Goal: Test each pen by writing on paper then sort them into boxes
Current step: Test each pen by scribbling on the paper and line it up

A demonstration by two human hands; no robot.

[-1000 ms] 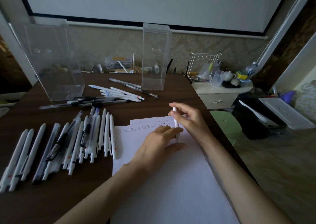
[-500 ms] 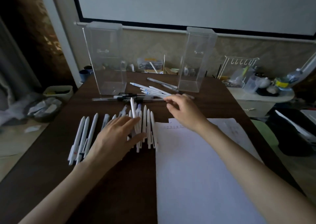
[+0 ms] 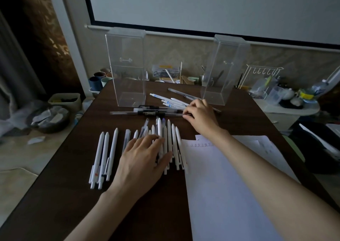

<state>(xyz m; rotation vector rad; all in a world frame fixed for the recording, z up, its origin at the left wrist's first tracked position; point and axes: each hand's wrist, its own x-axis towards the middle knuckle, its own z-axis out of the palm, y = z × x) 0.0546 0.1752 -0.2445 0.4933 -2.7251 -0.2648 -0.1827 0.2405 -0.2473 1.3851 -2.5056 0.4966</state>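
Note:
A long row of white pens (image 3: 103, 154) lies on the dark table (image 3: 156, 213), left of the white paper (image 3: 220, 185). My left hand (image 3: 143, 159) lies over that row, and one white pen (image 3: 159, 128) runs between its forefinger and thumb. My right hand (image 3: 200, 117) reaches forward with curled fingers. Its tips sit on the ends of the white pens (image 3: 165, 101) and clear black-clipped pens (image 3: 147, 112) lying before two upright clear boxes (image 3: 128, 75) (image 3: 224, 71). Whether it grips one is hidden. A line of small marks (image 3: 200, 145) crosses the paper's top.
Behind the table stand cups (image 3: 97, 80), a small clear case (image 3: 165, 71) and clutter. A white side table (image 3: 287, 108) with a wire rack (image 3: 261, 75) and containers stands to the right. A bin (image 3: 64, 101) and bags lie on the floor at left.
My right hand left the paper and carried its white pen forward to the pile by the boxes. My left hand moved off the paper onto the pen row. My view swung left.

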